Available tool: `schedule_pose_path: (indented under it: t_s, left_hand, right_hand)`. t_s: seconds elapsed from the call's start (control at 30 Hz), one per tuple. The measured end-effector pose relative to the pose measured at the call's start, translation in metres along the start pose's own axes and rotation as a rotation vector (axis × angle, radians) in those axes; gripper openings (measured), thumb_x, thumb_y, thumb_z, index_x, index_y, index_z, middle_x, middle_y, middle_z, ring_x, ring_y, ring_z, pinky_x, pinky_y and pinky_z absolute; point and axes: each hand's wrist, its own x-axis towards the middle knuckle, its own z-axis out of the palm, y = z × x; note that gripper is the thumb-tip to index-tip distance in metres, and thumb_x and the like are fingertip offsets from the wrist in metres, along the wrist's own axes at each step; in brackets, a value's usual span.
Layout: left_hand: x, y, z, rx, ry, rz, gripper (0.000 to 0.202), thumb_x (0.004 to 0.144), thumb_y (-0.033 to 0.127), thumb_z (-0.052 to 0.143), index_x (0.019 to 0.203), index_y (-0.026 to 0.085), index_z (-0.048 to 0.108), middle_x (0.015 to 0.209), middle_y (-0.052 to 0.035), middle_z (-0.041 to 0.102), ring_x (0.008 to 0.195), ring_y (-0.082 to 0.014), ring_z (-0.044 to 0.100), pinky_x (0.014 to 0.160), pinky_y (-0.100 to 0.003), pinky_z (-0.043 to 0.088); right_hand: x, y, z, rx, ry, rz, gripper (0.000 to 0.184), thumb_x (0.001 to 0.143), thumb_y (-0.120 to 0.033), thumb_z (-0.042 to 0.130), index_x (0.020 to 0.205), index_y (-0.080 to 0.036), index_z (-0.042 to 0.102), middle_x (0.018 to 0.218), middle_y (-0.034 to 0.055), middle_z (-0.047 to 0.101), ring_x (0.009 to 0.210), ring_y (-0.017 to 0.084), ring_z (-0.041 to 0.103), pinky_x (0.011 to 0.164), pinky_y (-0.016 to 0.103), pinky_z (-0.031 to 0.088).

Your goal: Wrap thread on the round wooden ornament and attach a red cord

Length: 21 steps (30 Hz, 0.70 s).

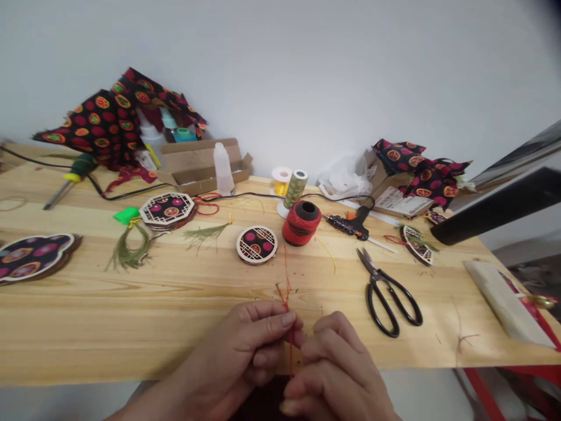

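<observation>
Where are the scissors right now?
In the head view, the black-handled scissors lie on the wooden table, to the right of the person's right hand and nearer the person than the black glue gun.

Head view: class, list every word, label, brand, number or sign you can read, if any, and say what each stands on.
Readable text: none.
Box at the right rear: small dark print on its pale face, too small and blurred to read.
Red thread spool: no lettering I can make out.
Scissors: no lettering I can make out.
</observation>
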Motion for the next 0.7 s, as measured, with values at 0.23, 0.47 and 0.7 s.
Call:
schedule_pose_path:
  t_s: [0.23, 0.47, 0.7]
  left_hand:
    - [0.002, -0.002, -0.004, 0.003, 0.004, 0.022, 0.019, 0.083, 0.019, 0.060, 0.066, 0.010, 0.064, 0.048, 0.0068, 0.038, 0.041, -0.0028, 0.017, 0.038, -0.015, 0.010]
    - [0.003, -0.005, -0.004, 0.032, -0.038, 0.020, 0.029, 0.088, 0.023, 0.053, 0.061, 0.013, 0.057, 0.044, 0.0076, 0.032, 0.040, -0.0048, 0.018, 0.039, -0.017, 0.011]
    - [0.002, -0.002, -0.006, 0.113, 0.045, 0.070, 0.028, 0.082, 0.027, 0.062, 0.059, 0.012, 0.057, 0.047, 0.0061, 0.041, 0.041, -0.0039, 0.023, 0.039, -0.018, 0.012]
  right_hand:
    - [-0.015, 0.002, 0.009, 0.113, -0.123, 0.031, 0.036, 0.096, -0.035, 0.038, 0.073, -0.026, 0.064, 0.066, -0.0020, 0.057, 0.071, 0.012, 0.050, 0.080, 0.023, 0.047]
    - [-0.016, 0.004, 0.000, 0.100, -0.384, 0.036, 0.020, 0.091, -0.035, 0.049, 0.084, -0.029, 0.067, 0.074, -0.0033, 0.059, 0.080, 0.011, 0.053, 0.089, 0.022, 0.045]
    - [0.002, 0.009, -0.016, 0.290, -0.361, 0.076, 0.010, 0.088, -0.029, 0.056, 0.093, -0.024, 0.063, 0.083, 0.0001, 0.061, 0.086, 0.012, 0.056, 0.080, 0.022, 0.048]
